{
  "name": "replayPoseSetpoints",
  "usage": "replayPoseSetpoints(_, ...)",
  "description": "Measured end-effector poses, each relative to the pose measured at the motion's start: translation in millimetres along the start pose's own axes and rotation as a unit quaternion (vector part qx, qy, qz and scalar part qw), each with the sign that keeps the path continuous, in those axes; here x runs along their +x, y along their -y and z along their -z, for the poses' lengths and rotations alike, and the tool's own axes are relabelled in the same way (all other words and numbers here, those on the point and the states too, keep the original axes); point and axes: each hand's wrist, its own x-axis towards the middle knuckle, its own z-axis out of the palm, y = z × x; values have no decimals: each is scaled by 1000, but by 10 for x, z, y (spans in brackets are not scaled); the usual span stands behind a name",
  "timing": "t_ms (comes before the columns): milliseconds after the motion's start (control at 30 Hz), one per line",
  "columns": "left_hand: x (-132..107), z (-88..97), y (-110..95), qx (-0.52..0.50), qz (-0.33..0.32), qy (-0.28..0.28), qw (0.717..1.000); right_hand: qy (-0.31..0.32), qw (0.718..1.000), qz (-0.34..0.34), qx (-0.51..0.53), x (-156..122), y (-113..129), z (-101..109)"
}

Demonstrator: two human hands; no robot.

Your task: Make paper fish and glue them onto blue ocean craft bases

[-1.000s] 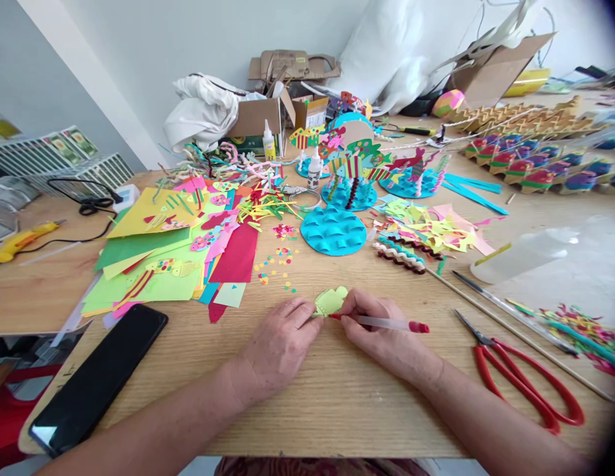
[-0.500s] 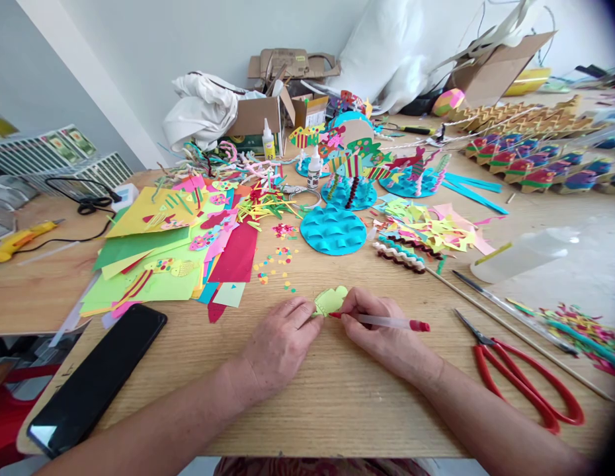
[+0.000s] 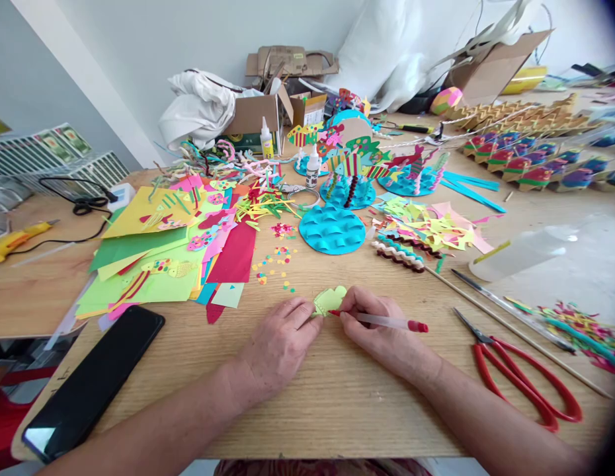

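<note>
A small light-green paper cutout (image 3: 329, 300), shaped like a fish with pen marks on its left part, lies on the table between my hands. The bunched fingers of my left hand (image 3: 286, 334) hold it down at its left and lower edge. My right hand (image 3: 381, 330) is closed around a pen (image 3: 387, 321) with a clear barrel, a red tip and a red end. The pen's tip points left and meets the lower edge of the cutout. Some of the cutout is covered by my fingers.
Red-handled scissors (image 3: 526, 377) and a wooden stick (image 3: 516, 330) lie on the right, a black phone (image 3: 96, 380) on the left. Beyond are a blue scalloped disc (image 3: 332, 229), coloured paper sheets (image 3: 139, 248), paper scraps (image 3: 426, 225) and glue bottles (image 3: 312, 166).
The view has shifted very slightly. The pen tip has moved a little along the cutout's marked part, and my left hand stays in place.
</note>
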Motion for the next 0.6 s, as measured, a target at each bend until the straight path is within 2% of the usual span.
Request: replayPoseSetpoints(600, -11, -19, -5, 6, 1, -17, 1000, 1, 1000, 5, -11, -6, -13, 17)
